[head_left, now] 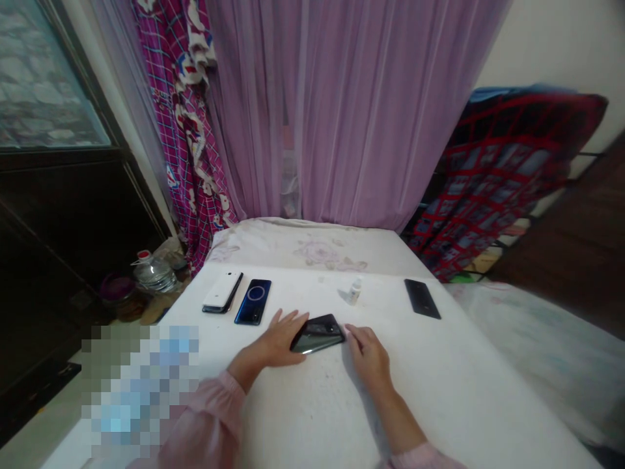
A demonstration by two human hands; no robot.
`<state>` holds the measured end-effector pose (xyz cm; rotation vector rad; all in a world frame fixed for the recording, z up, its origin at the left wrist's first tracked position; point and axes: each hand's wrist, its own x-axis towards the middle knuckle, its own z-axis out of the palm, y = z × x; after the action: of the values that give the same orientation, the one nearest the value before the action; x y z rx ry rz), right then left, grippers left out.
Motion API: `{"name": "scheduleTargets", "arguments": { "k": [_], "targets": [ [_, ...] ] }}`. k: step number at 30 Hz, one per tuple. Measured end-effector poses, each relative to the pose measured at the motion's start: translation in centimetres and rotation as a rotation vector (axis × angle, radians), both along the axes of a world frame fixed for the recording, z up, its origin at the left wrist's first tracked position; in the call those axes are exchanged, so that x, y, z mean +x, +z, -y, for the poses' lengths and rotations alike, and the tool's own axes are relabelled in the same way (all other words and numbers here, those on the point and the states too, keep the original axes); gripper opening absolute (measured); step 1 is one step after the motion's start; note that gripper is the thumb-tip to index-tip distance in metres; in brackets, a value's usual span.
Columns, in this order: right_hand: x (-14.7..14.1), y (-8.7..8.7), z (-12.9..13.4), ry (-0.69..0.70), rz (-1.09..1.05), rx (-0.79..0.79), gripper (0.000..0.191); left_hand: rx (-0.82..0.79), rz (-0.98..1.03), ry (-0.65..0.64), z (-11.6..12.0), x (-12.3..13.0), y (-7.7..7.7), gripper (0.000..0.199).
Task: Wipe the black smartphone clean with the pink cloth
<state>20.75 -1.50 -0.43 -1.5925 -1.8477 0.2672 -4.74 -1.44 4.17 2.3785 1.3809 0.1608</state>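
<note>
A glossy black smartphone (318,334) lies on the white-covered table, its camera end towards the right. My left hand (280,339) holds its left end, thumb along the near edge and fingers at the far edge. At the camera end, my right hand (368,355) is closed in a pinch. Something small and pale shows at its fingertips, too small to name. Just beyond the hands stands a small white bottle (355,291). A blue phone (253,301) with a ring on its back lies to the left, beside a white phone (223,291) resting on a darker one.
Another dark phone (422,298) lies near the table's right edge. Purple curtains (351,117) hang behind the table (312,417). A clear plastic jug (155,272) stands on the floor at left. A pixelated patch hides the lower left.
</note>
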Motion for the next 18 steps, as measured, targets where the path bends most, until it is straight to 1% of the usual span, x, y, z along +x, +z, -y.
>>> {"name": "scheduleTargets", "arguments": {
  "k": [2,4,6,8,9,11,14,18],
  "targets": [
    [0.0,-0.1,0.7,-0.046,-0.029,0.075,0.035,0.047,-0.002,0.11,0.3,0.0,-0.7,0.088],
    [-0.3,0.0,1.0,-0.042,0.005,0.114,0.033,0.089,-0.01,0.205,1.3,0.1,-1.9,0.082],
    [-0.8,0.1,0.9,-0.023,0.074,0.118,0.031,0.209,0.01,0.344,2.6,0.2,-3.4,0.076],
    [-1.3,0.1,0.7,-0.015,0.149,0.114,0.03,0.323,0.041,0.419,3.5,0.3,-4.6,0.069],
    [-1.5,0.1,0.7,-0.011,0.18,0.116,0.03,0.352,0.051,0.433,3.8,0.3,-5.0,0.067],
    [-2.2,0.1,0.9,0.005,0.23,0.132,0.029,0.36,0.061,0.43,4.0,0.3,-5.3,0.065],
    [-3.5,0.3,1.6,0.045,0.269,0.184,0.028,0.315,0.064,0.405,3.4,0.2,-4.9,0.064],
    [-6.2,0.5,2.8,0.151,0.264,0.247,0.028,0.265,0.058,0.363,2.7,0.1,-4.1,0.065]
  ]
}}
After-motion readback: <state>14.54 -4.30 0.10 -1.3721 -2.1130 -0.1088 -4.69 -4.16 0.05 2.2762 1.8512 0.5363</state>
